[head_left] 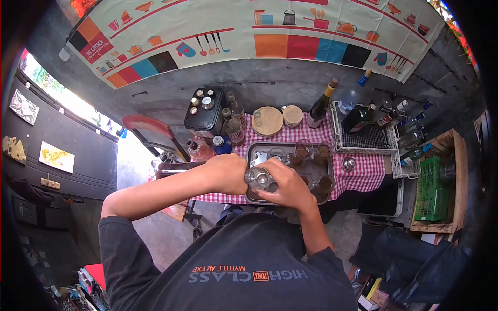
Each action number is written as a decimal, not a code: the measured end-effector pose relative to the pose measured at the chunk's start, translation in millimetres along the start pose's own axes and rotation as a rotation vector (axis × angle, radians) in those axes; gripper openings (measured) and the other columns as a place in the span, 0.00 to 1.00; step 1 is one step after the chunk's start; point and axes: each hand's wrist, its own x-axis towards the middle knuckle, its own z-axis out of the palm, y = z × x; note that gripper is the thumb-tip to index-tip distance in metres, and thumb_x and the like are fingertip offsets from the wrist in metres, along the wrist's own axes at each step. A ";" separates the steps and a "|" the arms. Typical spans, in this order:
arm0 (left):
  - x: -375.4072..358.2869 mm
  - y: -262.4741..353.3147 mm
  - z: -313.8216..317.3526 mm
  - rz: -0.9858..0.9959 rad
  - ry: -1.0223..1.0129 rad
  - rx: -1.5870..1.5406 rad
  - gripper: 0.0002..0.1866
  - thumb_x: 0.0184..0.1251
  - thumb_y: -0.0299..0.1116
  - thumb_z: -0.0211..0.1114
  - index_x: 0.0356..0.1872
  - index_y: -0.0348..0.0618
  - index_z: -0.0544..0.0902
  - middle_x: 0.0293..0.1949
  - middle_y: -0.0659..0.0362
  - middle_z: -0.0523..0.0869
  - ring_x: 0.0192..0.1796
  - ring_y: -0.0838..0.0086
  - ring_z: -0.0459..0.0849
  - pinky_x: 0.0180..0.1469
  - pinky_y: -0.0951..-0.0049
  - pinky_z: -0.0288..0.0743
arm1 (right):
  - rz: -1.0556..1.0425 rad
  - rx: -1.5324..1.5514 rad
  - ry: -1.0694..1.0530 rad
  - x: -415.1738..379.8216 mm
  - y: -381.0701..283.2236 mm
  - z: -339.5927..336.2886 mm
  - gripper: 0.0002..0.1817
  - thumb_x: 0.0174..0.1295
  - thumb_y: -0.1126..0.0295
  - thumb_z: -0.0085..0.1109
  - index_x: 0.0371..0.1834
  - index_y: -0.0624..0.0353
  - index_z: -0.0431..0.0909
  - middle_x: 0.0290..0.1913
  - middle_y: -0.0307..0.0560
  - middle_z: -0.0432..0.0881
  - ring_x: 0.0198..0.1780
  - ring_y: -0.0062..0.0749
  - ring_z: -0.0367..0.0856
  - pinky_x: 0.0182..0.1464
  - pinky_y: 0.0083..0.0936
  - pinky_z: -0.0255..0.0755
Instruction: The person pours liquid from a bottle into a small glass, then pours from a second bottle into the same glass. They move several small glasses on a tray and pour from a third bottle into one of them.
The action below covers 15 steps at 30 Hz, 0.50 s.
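Note:
My left hand (pixel 229 173) is closed in a fist against the rim of a clear drinking glass (pixel 257 178). A dark brown bottle (pixel 179 167) lies nearly level behind my left forearm, its neck end hidden by that hand. My right hand (pixel 285 182) wraps round the glass from the right and holds it above a metal tray (pixel 254 197). On the tray stand several glasses, among them a glass of dark brown liquid (pixel 325 184) and another such glass (pixel 302 151). Whether liquid is flowing into the held glass cannot be made out.
A red-and-white checked cloth (pixel 363 179) covers the table. Behind the tray are clear bottles (pixel 233 129), a blue bottle (pixel 222 145), round wooden lids (pixel 267 121) and a tall dark bottle (pixel 321 106). A wire rack (pixel 363 145) with bottles stands right, beyond a small metal pourer (pixel 348 164).

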 end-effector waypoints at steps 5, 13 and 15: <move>1.6 2.4 0.3 -0.003 -0.023 0.016 0.19 0.52 0.39 0.65 0.36 0.29 0.89 0.39 0.35 0.89 0.47 0.45 0.90 0.54 0.53 0.84 | 0.010 -0.007 0.023 -3.4 2.0 1.4 0.28 0.47 0.70 0.79 0.54 0.62 0.79 0.47 0.53 0.82 0.47 0.52 0.84 0.49 0.37 0.79; 2.0 5.5 2.6 -0.018 -0.011 0.022 0.18 0.51 0.37 0.65 0.33 0.29 0.89 0.35 0.34 0.88 0.44 0.43 0.90 0.51 0.52 0.84 | 0.000 -0.015 0.044 -7.6 -0.1 1.4 0.29 0.55 0.67 0.75 0.60 0.62 0.76 0.50 0.55 0.81 0.48 0.56 0.85 0.49 0.43 0.79; 2.7 4.8 5.3 -0.010 0.006 0.021 0.17 0.50 0.37 0.65 0.31 0.29 0.89 0.33 0.34 0.87 0.43 0.43 0.89 0.50 0.51 0.84 | 0.014 -0.013 0.051 -10.3 1.4 3.8 0.30 0.56 0.67 0.75 0.62 0.61 0.76 0.52 0.55 0.82 0.49 0.56 0.85 0.50 0.43 0.80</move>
